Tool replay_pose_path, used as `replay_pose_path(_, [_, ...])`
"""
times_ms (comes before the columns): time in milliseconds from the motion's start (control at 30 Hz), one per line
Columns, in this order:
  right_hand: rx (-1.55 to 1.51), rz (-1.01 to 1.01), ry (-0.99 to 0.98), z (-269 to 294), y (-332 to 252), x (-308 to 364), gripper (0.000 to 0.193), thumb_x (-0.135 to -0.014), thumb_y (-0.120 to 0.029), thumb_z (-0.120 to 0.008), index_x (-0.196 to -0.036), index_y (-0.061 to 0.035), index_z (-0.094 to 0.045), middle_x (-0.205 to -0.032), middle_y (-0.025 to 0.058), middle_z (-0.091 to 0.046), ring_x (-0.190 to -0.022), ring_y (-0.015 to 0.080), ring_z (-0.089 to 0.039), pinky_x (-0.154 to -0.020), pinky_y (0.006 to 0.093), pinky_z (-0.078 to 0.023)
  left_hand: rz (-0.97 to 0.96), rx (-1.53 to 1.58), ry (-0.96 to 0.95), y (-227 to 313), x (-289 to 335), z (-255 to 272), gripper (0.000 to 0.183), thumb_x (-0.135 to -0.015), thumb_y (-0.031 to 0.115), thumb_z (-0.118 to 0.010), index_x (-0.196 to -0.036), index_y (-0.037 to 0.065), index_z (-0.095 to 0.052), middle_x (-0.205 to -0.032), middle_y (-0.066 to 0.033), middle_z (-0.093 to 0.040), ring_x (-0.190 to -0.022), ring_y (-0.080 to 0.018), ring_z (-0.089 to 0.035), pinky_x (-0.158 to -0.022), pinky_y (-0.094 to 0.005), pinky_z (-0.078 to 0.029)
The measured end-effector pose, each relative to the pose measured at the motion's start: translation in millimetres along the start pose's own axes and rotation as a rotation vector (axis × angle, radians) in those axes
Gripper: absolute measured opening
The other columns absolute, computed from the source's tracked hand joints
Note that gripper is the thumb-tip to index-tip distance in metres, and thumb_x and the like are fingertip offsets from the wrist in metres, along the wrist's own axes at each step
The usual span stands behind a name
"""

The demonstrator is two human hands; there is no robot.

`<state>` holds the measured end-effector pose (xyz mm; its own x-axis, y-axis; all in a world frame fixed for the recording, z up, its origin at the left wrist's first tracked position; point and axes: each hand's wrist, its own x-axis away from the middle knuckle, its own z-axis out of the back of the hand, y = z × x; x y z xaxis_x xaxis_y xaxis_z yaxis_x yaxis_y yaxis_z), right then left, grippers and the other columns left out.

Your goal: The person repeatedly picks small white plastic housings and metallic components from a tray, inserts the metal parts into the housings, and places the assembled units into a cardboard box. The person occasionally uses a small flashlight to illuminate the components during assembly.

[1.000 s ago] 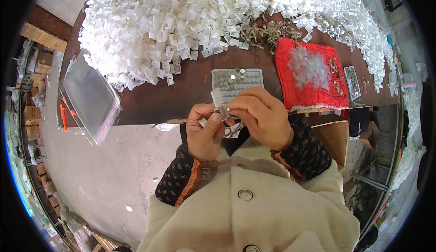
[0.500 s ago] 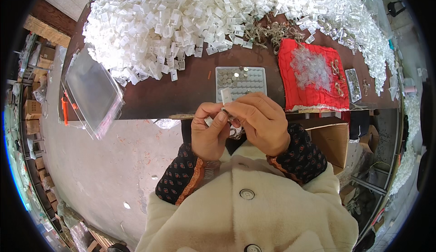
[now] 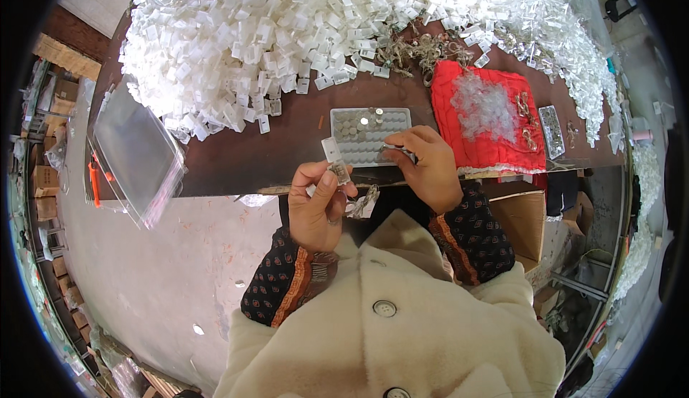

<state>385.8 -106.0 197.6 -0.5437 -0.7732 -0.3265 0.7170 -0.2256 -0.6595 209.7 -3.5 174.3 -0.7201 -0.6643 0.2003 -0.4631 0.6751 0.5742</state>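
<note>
My left hand (image 3: 316, 208) pinches a small white plastic case (image 3: 332, 151), its lid standing up and its inside facing me. A bundle of pale cord (image 3: 364, 201) hangs beside my left fingers. My right hand (image 3: 430, 172) is over the right part of a grey ridged tray (image 3: 399, 116), thumb and forefinger pressed together. What sits between those fingertips is too small to make out. Small silvery discs (image 3: 352, 124), like button cells, lie in the tray's left part.
A large heap of white plastic cases (image 3: 237, 46) covers the back of the brown table (image 3: 237, 155). Right of the tray, a red cloth (image 3: 446, 107) carries clear plastic bits (image 3: 484, 104). A small tray of parts (image 3: 552, 132) lies beyond it. Clear bags (image 3: 136, 147) overhang the left edge.
My hands were together at the case. My right hand has moved away right to the tray, while my left hand has drawn slightly left with the case, now seen more openly.
</note>
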Motion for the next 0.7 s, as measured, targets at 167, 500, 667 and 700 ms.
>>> replay_pose_path(167, [0.146,0.094,-0.032,-9,12,0,0.014,-0.077,-0.009,-0.071,-0.090,-0.0080,-0.067,-0.084,0.0099,-0.062,-0.083,0.0324,-0.060,-0.071,0.0402,-0.049,0.011,0.034,0.026,-3,-1,2,0.014,-0.096,0.002,-0.055,-0.109,0.007,-0.056,-0.104,-0.0166,-0.066,-0.080,-0.0200,-0.062,-0.067,-0.0291,-0.051])
replay_pose_path(500, [-0.176,0.004,-0.042,8,-14,-3,0.012,-0.084,-0.003,-0.068,-0.095,-0.0039,-0.065,-0.090,0.0119,-0.066,-0.081,0.0316,-0.064,-0.070,0.0367,-0.052,0.062,0.001,0.064,-8,-3,-2,0.010,-0.098,0.006,-0.056,-0.107,0.006,-0.055,-0.103,-0.0167,-0.067,-0.073,-0.0150,-0.064,-0.045,-0.0181,-0.037])
replay_pose_path(667, [-0.317,0.087,-0.034,16,-39,-4,0.014,-0.085,0.001,-0.067,-0.099,-0.0022,-0.068,-0.094,0.0149,-0.068,-0.083,0.0299,-0.067,-0.073,0.0319,-0.053,0.039,0.016,0.004,-10,-2,-5,0.008,-0.098,0.006,-0.054,-0.106,0.005,-0.056,-0.100,-0.0161,-0.068,-0.064,-0.0092,-0.059,-0.042,-0.0177,-0.033])
replay_pose_path(700, [-0.364,0.057,-0.043,17,-44,-6,0.015,-0.085,0.002,-0.067,-0.099,-0.0012,-0.068,-0.094,0.0146,-0.068,-0.084,0.0281,-0.068,-0.074,0.0316,-0.052,0.024,0.003,0.024,-10,-1,-8,0.008,-0.098,0.007,-0.055,-0.106,0.005,-0.056,-0.098,-0.0154,-0.069,-0.057,-0.0074,-0.054,-0.042,-0.0182,-0.032])
